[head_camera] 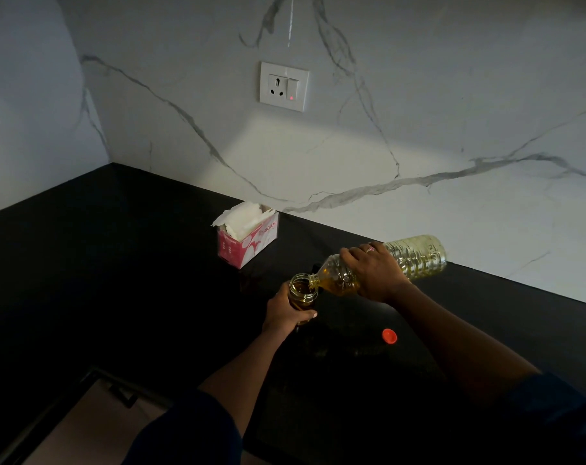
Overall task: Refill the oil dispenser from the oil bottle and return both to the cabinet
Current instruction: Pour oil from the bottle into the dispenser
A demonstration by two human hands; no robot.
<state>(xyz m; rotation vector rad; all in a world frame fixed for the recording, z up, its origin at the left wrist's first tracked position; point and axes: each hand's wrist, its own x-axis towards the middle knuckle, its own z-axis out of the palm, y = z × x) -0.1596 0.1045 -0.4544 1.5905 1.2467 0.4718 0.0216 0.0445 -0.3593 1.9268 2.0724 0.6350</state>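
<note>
**Pour in progress: keep the mouths together**

- Far left of the action: tissue box [248,233] on the black countertop [117,263], near the wall, well apart from the pour. Handy for drips; not in the way.
- Left hand [286,312]: fingers and thumb wrapped round the body of the oil dispenser [303,290], bracing it upright on the counter. Its top is off and the mouth is open. Oil shows inside; the exact level is too dark to read.
- Oil bottle [415,258]: tipped close to level, neck toward the dispenser, base out to the right. Its mouth sits at the dispenser's rim, oil pooled in the neck end.
- Right hand [375,271]: clamped over the bottle's shoulder, fingers curled across the top.
- Orange cap [389,336]: loose on the counter, nearer the person, right of the dispenser.

Judgement on technique:
- Narrow opening, wide bottle: raise the base slowly so the stream stays thin.
- Hold the dispenser firm; a nudge from the neck could tip it.
- Watch the level and stop short of the rim.
- Roll the bottle upright before drawing it away, to catch the last drip.
</note>
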